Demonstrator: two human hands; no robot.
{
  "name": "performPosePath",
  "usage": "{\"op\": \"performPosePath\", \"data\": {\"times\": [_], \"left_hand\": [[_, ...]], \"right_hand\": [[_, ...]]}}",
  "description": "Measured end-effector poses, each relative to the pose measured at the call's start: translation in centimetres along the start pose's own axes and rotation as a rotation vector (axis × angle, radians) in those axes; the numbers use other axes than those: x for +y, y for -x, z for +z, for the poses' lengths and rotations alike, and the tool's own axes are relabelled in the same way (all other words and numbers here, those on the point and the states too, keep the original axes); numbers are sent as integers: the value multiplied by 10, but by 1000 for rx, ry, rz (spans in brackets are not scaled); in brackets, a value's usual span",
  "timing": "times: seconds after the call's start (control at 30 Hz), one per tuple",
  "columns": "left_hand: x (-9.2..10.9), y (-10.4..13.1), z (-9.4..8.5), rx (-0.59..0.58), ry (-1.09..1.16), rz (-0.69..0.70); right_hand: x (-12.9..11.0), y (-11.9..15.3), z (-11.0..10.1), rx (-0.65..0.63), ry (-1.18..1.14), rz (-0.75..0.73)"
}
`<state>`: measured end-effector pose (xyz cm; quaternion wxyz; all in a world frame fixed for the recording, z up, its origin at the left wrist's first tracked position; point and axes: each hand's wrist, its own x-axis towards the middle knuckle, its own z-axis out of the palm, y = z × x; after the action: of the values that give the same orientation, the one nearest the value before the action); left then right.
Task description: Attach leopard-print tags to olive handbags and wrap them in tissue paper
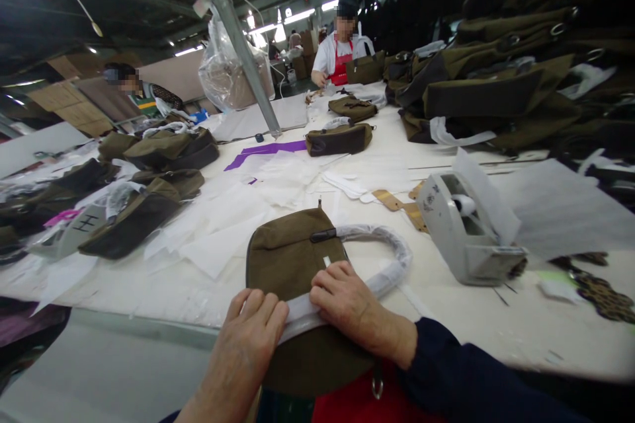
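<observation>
An olive-green handbag (282, 248) lies at the near edge of the white table, its lower part reaching over the edge toward me. One handle (391, 251), wrapped in white film, loops out to the right of the bag. Across the bag runs another film-wrapped length of handle (301, 312). My left hand (253, 330) is closed around its left end. My right hand (350, 307) grips the same wrapped handle a little to the right, fingers curled over it. A metal ring (378, 388) hangs below my right wrist.
A tape dispenser (456, 231) stands on the right, with white paper sheets (570, 205) behind it. Olive bags (143, 211) are piled at left, more bags (486, 92) at right. Thin white sheets (223, 225) and purple strips (268, 151) lie midway. Two co-workers (342, 56) are across the table.
</observation>
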<state>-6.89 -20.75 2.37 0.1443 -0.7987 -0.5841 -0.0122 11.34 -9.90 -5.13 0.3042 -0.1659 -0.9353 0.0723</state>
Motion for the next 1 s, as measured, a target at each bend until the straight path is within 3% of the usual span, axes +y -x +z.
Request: {"op": "performPosePath", "data": {"times": [0.27, 0.47, 0.83, 1.0], "left_hand": [[-3, 23, 14, -1, 42, 104], [-1, 30, 15, 172, 79, 209], [-13, 34, 5, 8, 267, 247], [-10, 33, 8, 101, 163, 270]], "right_hand": [[-15, -3, -7, -66, 58, 27], [-15, -1, -13, -20, 24, -26], [-17, -2, -18, -52, 12, -126], [-15, -2, -26, -128, 0, -118]]}}
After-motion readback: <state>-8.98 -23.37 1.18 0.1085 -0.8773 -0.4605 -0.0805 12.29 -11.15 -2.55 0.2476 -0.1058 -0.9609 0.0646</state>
